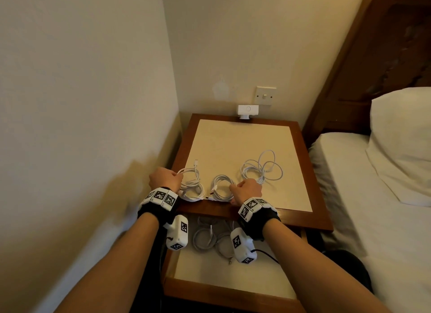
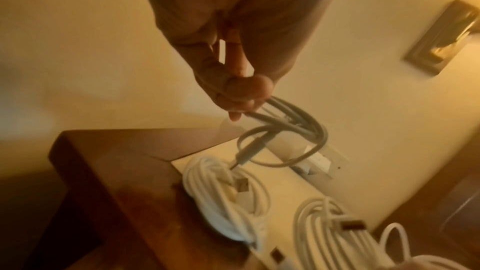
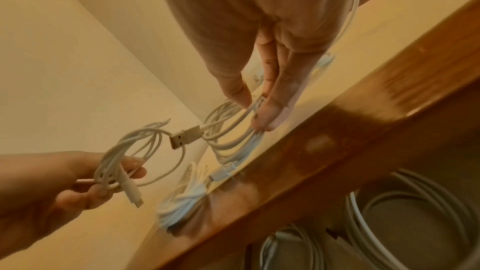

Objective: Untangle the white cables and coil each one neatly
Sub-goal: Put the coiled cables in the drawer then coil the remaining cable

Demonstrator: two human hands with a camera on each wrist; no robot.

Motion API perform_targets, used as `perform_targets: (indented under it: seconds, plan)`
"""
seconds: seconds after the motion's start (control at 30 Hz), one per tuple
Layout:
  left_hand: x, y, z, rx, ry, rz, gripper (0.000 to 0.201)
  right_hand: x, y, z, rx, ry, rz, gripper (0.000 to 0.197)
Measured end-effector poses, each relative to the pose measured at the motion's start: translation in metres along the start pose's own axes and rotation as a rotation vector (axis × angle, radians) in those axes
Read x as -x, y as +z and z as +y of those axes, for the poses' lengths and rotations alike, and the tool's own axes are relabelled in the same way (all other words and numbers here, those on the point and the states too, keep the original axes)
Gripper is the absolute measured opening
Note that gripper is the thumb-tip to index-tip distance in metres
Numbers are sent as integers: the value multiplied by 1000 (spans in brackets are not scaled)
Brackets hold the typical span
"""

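Nearest to us, below the front edge of the table (image 1: 300,221), we note a lower shelf (image 1: 224,275) carrying grey cables (image 1: 211,235); the wrist-worn devices (image 1: 178,234) cover part of them, so we cannot count them.

At the front edge, the left hand (image 1: 166,178) holds a small coil (image 1: 189,172) clear of the table, fingers curled round its strands; the left wrist view shows thumb and fingertips (image 2: 242,98) pinching the bundle, with a plug (image 2: 245,152) dangling. Under that coil lies a tightly wound bundle (image 1: 192,191), partly over the wooden border; the head view does not let us tell whether the two are joined.

The right hand (image 1: 247,189) rests on the middle coil (image 1: 221,188), thumb and forefinger pinching its strands at the right side, per the right wrist view. A USB plug (image 3: 185,138) juts from this coil. The knuckles hide the fingers in the head view.

Just beyond the right hand, the third coil (image 1: 262,167) lies loose, loops splayed, untouched.

At the back edge stands a small white device (image 1: 248,111); a wall switch (image 1: 265,95) sits above it. A bed (image 1: 384,172) with a pillow (image 1: 405,144) is cut off at right.
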State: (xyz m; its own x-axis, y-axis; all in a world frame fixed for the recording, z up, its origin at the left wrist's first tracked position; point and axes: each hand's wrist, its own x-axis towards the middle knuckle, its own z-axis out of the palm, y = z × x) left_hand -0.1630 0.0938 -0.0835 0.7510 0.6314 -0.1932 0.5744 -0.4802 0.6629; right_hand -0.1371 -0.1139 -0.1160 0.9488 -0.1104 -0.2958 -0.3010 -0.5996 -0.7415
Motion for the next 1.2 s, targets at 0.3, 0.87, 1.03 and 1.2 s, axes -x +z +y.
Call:
perform_targets:
  seconds: [0.3,0.87,1.03,1.2]
  plan:
    - [53,-42,-3,133,174,-155,10,39,-45,21,-253,-66,-2,14]
    - [94,54,-64,-1036,441,-525,21,72,-8,96,379,118,-581,22]
    - [88,69,-66,-1012,392,-594,23,53,20,121,510,147,-619,31]
    - [81,73,-84,-1001,308,-680,44,-5,63,188,880,10,-681,51]
